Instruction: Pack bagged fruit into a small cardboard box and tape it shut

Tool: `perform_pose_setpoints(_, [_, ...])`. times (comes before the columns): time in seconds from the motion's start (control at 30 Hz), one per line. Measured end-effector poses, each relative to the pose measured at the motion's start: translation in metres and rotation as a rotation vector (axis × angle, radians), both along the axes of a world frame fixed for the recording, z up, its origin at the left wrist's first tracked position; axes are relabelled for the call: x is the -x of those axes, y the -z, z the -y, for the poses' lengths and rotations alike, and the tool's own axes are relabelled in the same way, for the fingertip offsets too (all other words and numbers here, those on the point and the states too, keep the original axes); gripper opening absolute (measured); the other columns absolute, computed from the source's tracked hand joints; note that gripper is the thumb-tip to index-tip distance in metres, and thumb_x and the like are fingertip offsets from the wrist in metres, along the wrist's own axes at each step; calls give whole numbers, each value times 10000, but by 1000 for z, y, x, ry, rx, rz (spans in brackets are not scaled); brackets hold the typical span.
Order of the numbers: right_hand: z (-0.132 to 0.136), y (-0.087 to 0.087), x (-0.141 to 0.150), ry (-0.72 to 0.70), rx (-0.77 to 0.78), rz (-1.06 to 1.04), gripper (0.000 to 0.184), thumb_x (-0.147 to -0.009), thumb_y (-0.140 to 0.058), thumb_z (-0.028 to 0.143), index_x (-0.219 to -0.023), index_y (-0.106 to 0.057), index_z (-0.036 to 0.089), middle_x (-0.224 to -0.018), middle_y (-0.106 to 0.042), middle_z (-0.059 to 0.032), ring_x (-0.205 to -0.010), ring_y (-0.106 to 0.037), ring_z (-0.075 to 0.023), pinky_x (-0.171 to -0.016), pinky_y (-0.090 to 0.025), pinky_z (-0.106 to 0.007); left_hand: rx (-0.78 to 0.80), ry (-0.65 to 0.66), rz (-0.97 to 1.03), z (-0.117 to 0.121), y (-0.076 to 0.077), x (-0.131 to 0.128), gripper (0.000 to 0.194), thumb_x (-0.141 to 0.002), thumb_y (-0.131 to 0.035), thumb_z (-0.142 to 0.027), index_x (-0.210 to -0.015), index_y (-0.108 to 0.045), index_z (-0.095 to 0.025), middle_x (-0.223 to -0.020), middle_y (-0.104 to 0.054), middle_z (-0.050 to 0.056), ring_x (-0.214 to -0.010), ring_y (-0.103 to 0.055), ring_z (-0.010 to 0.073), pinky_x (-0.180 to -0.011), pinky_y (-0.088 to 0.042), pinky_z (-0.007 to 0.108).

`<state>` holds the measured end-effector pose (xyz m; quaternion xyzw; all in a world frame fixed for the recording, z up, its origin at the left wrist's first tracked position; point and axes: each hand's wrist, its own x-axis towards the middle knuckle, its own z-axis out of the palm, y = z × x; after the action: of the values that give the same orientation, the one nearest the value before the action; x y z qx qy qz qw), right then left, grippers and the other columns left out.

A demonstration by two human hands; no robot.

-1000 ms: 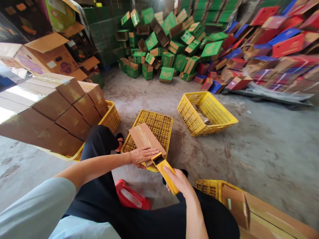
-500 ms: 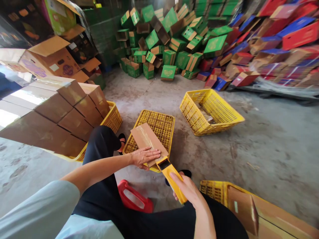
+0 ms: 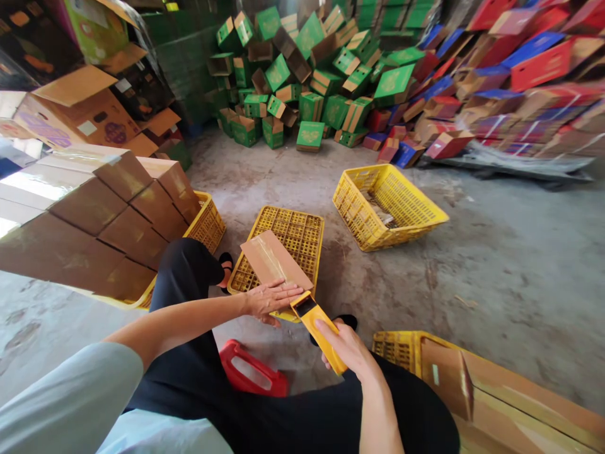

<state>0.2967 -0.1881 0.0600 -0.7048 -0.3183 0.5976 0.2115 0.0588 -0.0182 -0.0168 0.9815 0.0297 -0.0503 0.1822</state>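
Observation:
A flat brown cardboard carton (image 3: 273,257) with clear tape along its middle lies on an upturned yellow plastic crate (image 3: 305,232) between my legs. My left hand (image 3: 270,299) rests flat over the carton's near end, fingers stretched out. My right hand (image 3: 348,345) is wrapped round a yellow hand tool (image 3: 320,331) with a dark opening near its front. The tool's front end is at the carton's near right corner, beside my left fingertips. What the tool does there is too small to make out.
Stacked brown cartons (image 3: 89,205) fill a yellow crate on the left. Another yellow crate (image 3: 428,219) stands ahead right, and one with cartons (image 3: 515,384) is at lower right. A red plastic stool (image 3: 276,384) is under me. Green boxes (image 3: 335,113) and red boxes (image 3: 541,66) are heaped behind.
The whole view has shifted slightly left. My right hand and the yellow tool have moved a little up and left relative to the carton. My left hand still presses on it.

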Motion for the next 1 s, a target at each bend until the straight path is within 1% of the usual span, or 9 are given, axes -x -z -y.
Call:
perform_pose_setpoints(0.1, [0, -1, -2, -23, 4, -17, 391, -933, -562, 613, -905, -588, 224, -580, -669, -35, -512, -684, -223, -476, -548, -312, 11, 4, -12, -2, 2, 0, 913, -974, -497, -486, -1671, -27, -130, -1732, -93, 130, -1605, -96, 289, -1294, -12, 485])
perform_pose_setpoints(0.23, [4, 3, -5, -36, 14, -32, 365, -906, -611, 597, -872, -577, 236, -561, -656, -26, -505, -678, -218, -483, -563, -313, 0, -8, -13, -3, 4, 0, 897, -979, -496, -474, -1672, -39, -132, -1729, -115, 135, -1603, -107, 293, -1294, -35, 490])
perform_pose_setpoints(0.3, [8, 5, -7, -31, 14, -40, 376, -886, -639, 599, -911, -575, 229, -590, -671, -29, -517, -690, -224, -476, -568, -310, -1, -8, -12, -2, 5, 0, 900, -978, -499, -475, -1672, -34, -139, -1729, -120, 136, -1603, -112, 288, -1292, -28, 496])
perform_pose_setpoints(0.4, [15, 6, -9, -12, 16, -44, 440, -864, -653, 631, -999, -560, 222, -625, -685, -24, -546, -712, -237, -476, -577, -306, 2, 2, -11, -2, 5, -1, 912, -968, -511, -489, -1673, -43, -148, -1730, -115, 131, -1605, -109, 272, -1290, 0, 486])
perform_pose_setpoints(0.6, [27, -3, -7, -2, -6, -37, 481, -938, -523, 655, -1072, -580, 196, -547, -653, -8, -495, -676, -196, -490, -551, -271, 1, 3, -26, -3, 5, -2, 911, -963, -493, -523, -1672, -68, -142, -1733, -88, 118, -1609, -85, 252, -1288, 29, 473])
perform_pose_setpoints(0.73, [37, -6, -11, 11, 2, -33, 491, -947, -515, 653, -1096, -597, 193, -565, -662, -14, -510, -683, -190, -492, -546, -258, 11, -5, -6, -4, 6, -1, 935, -955, -496, -582, -1672, -84, -146, -1731, -95, 122, -1607, -102, 261, -1291, 7, 473])
perform_pose_setpoints(0.87, [40, 2, -16, 4, 29, -34, 489, -936, -530, 676, -1017, -601, 200, -556, -657, -7, -506, -681, -190, -493, -543, -252, 31, -33, 9, -1, 3, 1, 921, -974, -481, -613, -1673, -84, -162, -1728, -114, 130, -1603, -127, 270, -1290, 8, 481])
perform_pose_setpoints(0.93, [37, 9, -17, -20, 52, -34, 487, -917, -562, 688, -963, -597, 205, -537, -650, -10, -499, -677, -201, -482, -545, -262, 39, -41, 24, 2, 1, 2, 912, -989, -472, -623, -1673, -76, -168, -1725, -129, 137, -1598, -145, 279, -1291, 3, 483])
perform_pose_setpoints(1.0, [32, 16, -16, 6, 34, -34, 483, -896, -602, 689, -955, -596, 209, -522, -643, -16, -483, -669, -221, -454, -543, -286, 48, -42, 45, 3, -1, 4, 903, -1002, -460, -632, -1674, -68, -173, -1723, -137, 139, -1595, -163, 280, -1296, -21, 468])
